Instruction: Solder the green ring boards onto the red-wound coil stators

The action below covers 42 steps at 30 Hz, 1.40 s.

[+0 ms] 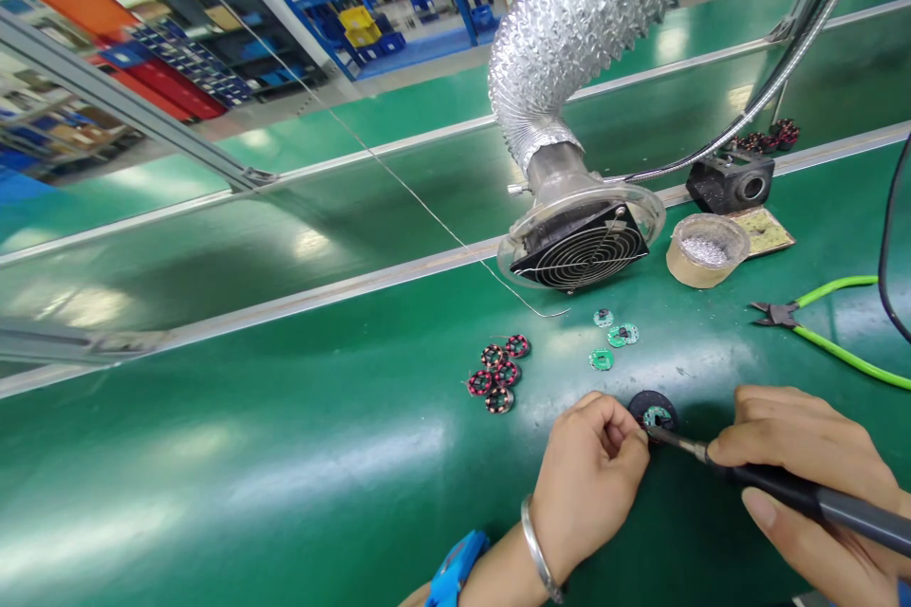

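Observation:
My right hand (818, 455) is closed around the dark handle of a soldering iron (775, 482). Its tip touches a small round green circuit board (659, 416), which sits on a black disc-shaped holder (644, 401). My left hand (594, 465) is pinched at the near left edge of that holder, and whatever lies between its fingertips is hidden. Several loose green boards (622, 336) lie just beyond. To the left rests a cluster of red-and-black copper-wound coils (506, 373).
A fume extractor hood (584, 247) on a silver flexible duct (569, 38) hangs over the green bench. A tub of solder bits (704, 251), a sponge tray (765, 232), a black iron stand (731, 182) and green-handled cutters (779, 313) are at right. Solder wire (427, 204) dangles down across the view.

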Available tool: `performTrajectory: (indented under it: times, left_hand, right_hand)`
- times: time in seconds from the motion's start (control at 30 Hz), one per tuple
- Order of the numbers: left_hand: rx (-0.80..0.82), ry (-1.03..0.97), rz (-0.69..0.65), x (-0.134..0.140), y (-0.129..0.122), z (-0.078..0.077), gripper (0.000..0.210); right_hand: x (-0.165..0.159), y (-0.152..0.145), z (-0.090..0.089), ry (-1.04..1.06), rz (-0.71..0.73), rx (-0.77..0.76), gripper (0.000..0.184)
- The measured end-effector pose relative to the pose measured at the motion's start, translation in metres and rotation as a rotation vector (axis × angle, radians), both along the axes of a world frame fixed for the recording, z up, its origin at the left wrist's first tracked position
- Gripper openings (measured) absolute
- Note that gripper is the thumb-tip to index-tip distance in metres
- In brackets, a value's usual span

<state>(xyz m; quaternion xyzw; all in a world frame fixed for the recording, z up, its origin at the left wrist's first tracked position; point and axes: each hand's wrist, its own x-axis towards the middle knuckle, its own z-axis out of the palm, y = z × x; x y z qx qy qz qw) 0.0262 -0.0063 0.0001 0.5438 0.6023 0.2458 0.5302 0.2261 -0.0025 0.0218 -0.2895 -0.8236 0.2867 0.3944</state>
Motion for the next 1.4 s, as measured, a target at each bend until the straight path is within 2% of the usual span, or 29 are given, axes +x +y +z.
performTrajectory:
  times: [0.37,0.63,0.93,1.07,1.17,1.33,1.4]
  left_hand:
    - [0.002,-0.003,0.012,0.000,0.001,-0.002,0.013]
    - [-0.007,0.007,0.004,0.000,0.000,-0.002,0.013]
    - [0.047,-0.036,0.002,0.000,-0.001,-0.004,0.013]
    - [0.073,-0.056,0.002,-0.001,-0.003,-0.008,0.012]
    - [0.108,-0.082,0.001,-0.002,-0.004,-0.012,0.013]
    - [0.214,-0.095,-0.003,-0.003,-0.005,-0.015,0.003]
    - [0.300,-0.090,-0.021,-0.004,-0.005,-0.016,0.010]
  right_hand:
    - [0.008,-0.005,0.004,-0.049,-0.049,-0.005,0.028]
    - [0.005,0.000,0.004,0.024,-0.048,0.029,0.029]
    - [-0.007,0.007,-0.020,0.021,-0.167,0.097,0.039]
    - [-0.015,0.011,-0.026,-0.095,-0.132,0.078,0.028]
    - [-0.018,0.012,-0.030,-0.156,-0.071,0.051,0.029]
    - [-0.016,0.011,-0.032,-0.098,-0.047,0.077,0.030]
    - [-0.013,0.009,-0.030,-0.076,-0.058,0.067,0.032]
